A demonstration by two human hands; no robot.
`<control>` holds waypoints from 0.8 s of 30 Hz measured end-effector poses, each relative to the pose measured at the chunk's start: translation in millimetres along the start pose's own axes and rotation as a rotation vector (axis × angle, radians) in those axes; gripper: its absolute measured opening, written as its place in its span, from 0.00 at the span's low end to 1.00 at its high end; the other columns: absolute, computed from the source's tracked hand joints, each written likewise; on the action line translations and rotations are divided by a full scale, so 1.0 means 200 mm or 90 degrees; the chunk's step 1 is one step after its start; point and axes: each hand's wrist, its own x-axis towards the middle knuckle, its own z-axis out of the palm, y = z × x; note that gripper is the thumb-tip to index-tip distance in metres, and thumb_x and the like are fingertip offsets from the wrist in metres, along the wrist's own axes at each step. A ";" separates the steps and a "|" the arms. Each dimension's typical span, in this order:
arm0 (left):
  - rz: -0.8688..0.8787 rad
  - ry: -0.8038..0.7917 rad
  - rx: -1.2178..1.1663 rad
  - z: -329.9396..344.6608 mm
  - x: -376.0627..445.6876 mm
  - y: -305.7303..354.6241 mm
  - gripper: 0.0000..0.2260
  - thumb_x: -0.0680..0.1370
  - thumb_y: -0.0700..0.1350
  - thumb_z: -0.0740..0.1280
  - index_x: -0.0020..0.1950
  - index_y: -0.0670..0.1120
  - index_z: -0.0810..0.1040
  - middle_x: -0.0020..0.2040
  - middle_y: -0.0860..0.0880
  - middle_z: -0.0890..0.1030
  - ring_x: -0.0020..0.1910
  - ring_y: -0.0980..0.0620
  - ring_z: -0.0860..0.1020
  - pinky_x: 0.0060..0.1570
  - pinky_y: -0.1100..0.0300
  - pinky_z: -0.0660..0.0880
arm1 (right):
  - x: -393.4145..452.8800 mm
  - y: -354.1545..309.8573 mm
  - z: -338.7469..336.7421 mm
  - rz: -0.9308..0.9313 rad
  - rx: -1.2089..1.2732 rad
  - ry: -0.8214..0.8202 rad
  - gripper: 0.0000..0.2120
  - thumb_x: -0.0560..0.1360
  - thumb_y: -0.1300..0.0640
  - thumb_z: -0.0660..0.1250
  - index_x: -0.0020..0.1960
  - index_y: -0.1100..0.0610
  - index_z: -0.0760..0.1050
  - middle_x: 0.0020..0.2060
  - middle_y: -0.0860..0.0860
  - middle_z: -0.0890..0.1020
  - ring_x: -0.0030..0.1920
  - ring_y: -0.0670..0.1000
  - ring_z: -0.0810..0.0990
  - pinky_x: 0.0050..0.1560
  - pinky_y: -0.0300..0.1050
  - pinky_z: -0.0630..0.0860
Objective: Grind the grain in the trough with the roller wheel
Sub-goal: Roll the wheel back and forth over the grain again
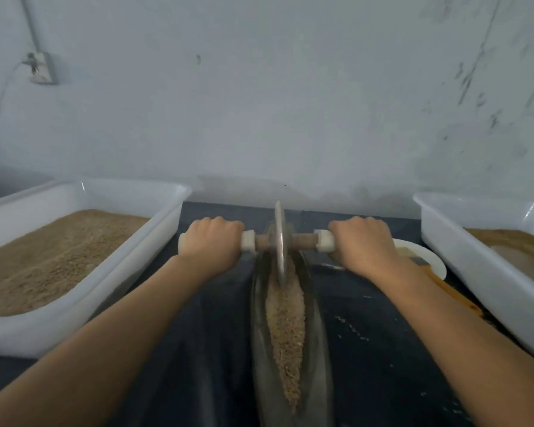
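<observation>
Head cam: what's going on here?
A person is grinding grain in a narrow metal trough. The left hand and right hand each grip an end of the roller wheel's axle, with the disc standing near the trough's far end. White tubs of grain sit on either side.

You have a dull grey metal roller wheel [279,241] on a brown, wood-like axle [302,241] capped with smooth white plastic sleeves [324,241]. The trough [316,318] looks like worn, faintly shiny metal, its grain [285,322] coarse and matt. Both white tubs [111,272] are glossy plastic. Your worktop [383,349] is dark and matt.
</observation>
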 end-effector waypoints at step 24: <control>0.036 0.013 0.045 -0.03 0.00 0.01 0.06 0.76 0.50 0.66 0.48 0.50 0.70 0.43 0.50 0.78 0.36 0.49 0.71 0.37 0.55 0.65 | -0.02 -0.01 0.06 -0.005 0.034 0.002 0.11 0.72 0.43 0.66 0.46 0.49 0.68 0.41 0.51 0.81 0.40 0.57 0.79 0.35 0.47 0.66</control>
